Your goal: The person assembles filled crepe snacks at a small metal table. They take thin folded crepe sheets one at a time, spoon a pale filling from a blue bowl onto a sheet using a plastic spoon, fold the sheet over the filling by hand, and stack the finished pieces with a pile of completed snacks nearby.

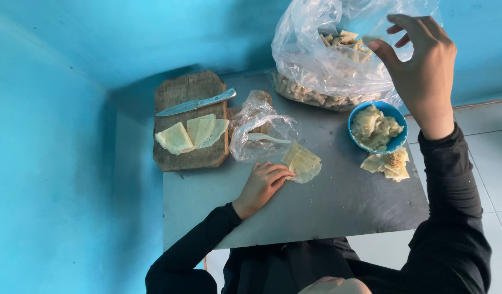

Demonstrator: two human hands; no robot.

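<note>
I see the folded pale wrapper [301,162] lying flat on the grey surface [327,207], just right of my left hand [262,182], whose curled fingertips press its near edge without closing round it. Its long axis runs from near-left to far-right; it is thin, yellowish and creased. My right hand [422,68] is raised well apart, fingers spread and holding nothing, in front of the big clear bag [327,60] of pale pieces. Below it stands a blue bowl [393,111] of filling. A knife [196,103] lies on the wooden board [188,90].
</note>
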